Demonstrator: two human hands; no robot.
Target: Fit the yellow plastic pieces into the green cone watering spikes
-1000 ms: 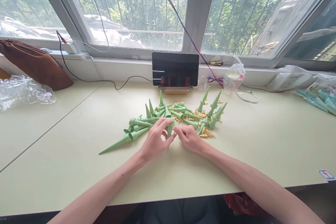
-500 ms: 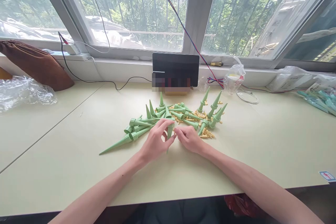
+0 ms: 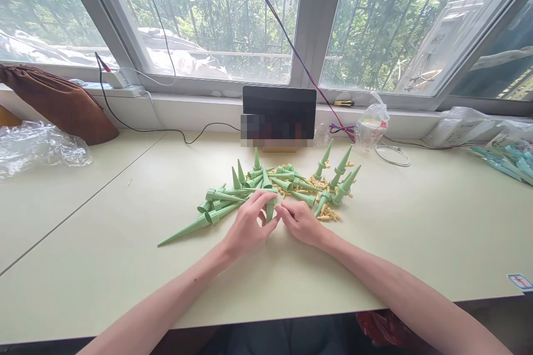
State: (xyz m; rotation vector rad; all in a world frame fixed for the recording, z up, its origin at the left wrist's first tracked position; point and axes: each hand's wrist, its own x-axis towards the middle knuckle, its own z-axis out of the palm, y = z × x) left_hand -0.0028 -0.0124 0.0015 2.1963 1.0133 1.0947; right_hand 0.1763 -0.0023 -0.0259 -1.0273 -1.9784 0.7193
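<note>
My left hand (image 3: pixel 250 223) is closed around a green plastic spike (image 3: pixel 270 211), whose tapered end points down. At the spike's right side, my right hand (image 3: pixel 300 221) is pinched shut; whatever lies between its fingertips is too small and hidden to make out. Behind both hands lies a heap of similar green spikes (image 3: pixel 227 195), some lying flat and a few standing point up. Small yellow-tan pegs (image 3: pixel 328 213) are scattered among them. To the right stand several green spikes (image 3: pixel 342 161) with pegs sticking out of their sides.
A dark tablet (image 3: pixel 278 108) on a stand is at the back of the table (image 3: pixel 104 266). A brown bag (image 3: pixel 62 102) and clear plastic wrap (image 3: pixel 45 144) lie at the left. A bagged cup (image 3: pixel 372 127), a white cable (image 3: pixel 393 155) and teal items in plastic (image 3: pixel 508 161) are at the right.
Hardly anything differs. The whole view has shifted very slightly, and both hands keep their places at the green spike.
</note>
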